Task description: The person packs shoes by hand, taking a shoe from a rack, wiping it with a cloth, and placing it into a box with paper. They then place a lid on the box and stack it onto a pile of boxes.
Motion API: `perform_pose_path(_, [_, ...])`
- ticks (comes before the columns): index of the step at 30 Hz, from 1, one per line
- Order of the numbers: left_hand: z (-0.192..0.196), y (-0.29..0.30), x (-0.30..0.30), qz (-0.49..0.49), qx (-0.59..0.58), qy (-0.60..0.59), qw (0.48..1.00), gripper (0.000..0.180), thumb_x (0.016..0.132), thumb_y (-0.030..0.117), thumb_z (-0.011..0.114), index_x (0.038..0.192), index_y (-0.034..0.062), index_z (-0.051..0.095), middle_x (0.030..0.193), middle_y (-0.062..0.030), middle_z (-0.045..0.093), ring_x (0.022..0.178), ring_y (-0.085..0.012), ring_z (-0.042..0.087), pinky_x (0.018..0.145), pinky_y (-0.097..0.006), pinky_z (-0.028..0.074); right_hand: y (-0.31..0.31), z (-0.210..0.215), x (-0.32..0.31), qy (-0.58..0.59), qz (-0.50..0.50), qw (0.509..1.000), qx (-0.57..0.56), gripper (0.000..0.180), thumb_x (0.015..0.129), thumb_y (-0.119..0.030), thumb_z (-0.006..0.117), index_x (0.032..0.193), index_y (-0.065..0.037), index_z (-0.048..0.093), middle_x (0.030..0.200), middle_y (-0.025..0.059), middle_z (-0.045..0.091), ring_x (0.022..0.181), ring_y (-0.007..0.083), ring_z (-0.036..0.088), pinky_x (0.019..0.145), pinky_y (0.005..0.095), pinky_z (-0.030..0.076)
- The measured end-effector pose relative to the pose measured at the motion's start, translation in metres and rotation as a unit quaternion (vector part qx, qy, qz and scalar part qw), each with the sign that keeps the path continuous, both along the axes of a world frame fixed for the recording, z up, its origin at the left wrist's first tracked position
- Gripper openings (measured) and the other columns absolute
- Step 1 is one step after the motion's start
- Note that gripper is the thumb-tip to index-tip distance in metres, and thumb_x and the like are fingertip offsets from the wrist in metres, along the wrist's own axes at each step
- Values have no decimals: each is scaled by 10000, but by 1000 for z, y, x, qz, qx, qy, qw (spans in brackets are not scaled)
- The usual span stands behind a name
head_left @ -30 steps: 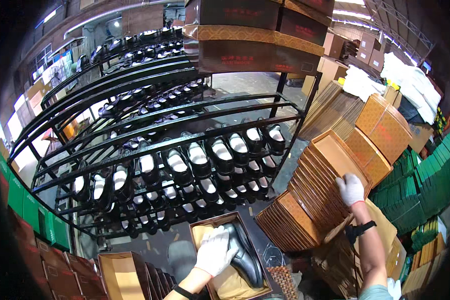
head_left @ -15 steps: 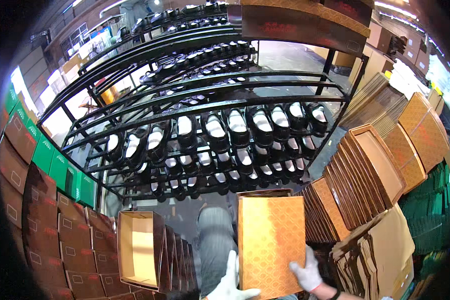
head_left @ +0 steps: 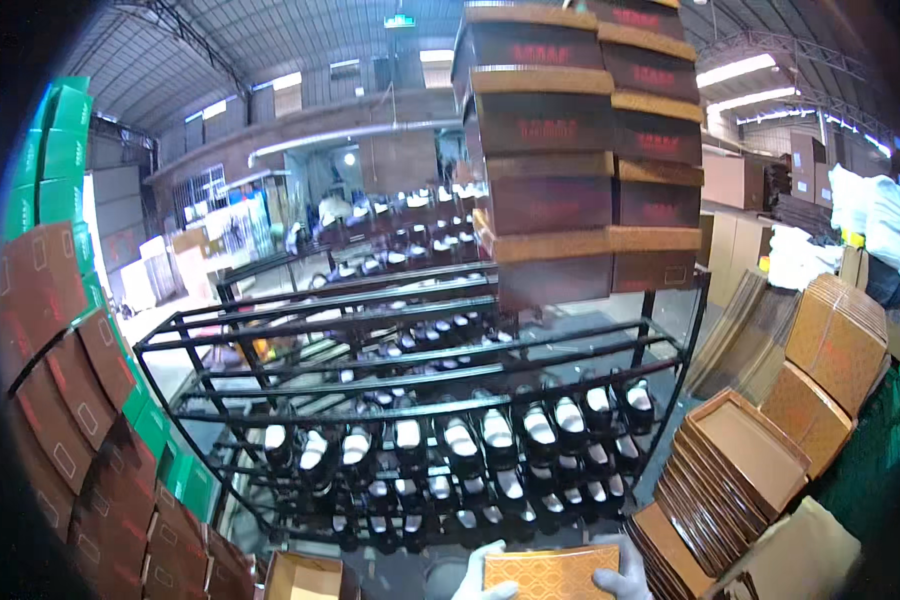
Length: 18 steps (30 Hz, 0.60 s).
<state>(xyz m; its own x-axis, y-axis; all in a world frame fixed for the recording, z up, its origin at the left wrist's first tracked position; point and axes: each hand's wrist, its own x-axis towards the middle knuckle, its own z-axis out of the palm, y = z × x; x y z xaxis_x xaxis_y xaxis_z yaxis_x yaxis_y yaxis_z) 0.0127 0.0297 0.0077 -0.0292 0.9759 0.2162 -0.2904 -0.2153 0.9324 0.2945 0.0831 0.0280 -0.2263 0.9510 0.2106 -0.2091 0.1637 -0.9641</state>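
At the lower edge of the picture a shoebox (head_left: 553,572) with an orange-gold patterned lid is held level between my gloved hands. My left hand (head_left: 484,574) grips its left side, thumb over the top. On the right side my right hand (head_left: 624,572) grips it the same way. Only the far part of the box shows; the rest is cut off. Beyond it stands a black metal rack (head_left: 430,409) with rows of black shoes (head_left: 498,432) with white insides. An open, tan-lined box (head_left: 305,578) is to the left of my hands.
Closed dark brown shoeboxes (head_left: 550,120) are stacked high on the rack's right end. Brown boxes (head_left: 45,280) and green boxes (head_left: 65,150) wall the left side. Nested brown lids (head_left: 750,435) lean at the right, near patterned orange lids (head_left: 835,335) and tan paper (head_left: 810,550).
The view has tilted up, showing the tall box stack and the roof. The patterned box and my hands now appear lower in the picture. Both hands still hold the box.
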Motion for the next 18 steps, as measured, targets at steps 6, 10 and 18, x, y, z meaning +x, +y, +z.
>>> perform_pose_path(6, [-15,3,-5,121,-60,-11,991,467,1012,103,780,1440,81,594,1315,-66,680,1195,-182,656,1016,-367,578,-7,-71,1,-145,9,987,71,800,1028,-154,707,1721,-21,331,1704,150,420,1583,272,363,1307,407,323])
perform_pose_path(10, [3,15,-43,134,-100,-137,976,572,1031,208,786,1547,61,588,1523,-169,642,1413,-295,617,1196,-464,537,-58,-39,8,-133,83,987,27,972,983,-191,752,1798,-31,246,1816,134,348,1675,277,298,1351,416,294])
perform_pose_path(18, [367,52,-35,6,273,-32,962,440,1116,227,674,1533,89,634,1394,-105,716,1261,-197,707,1021,-382,614,142,366,-18,61,73,918,386,737,936,-300,811,1572,-4,587,1491,134,697,1321,219,686,1120,407,576])
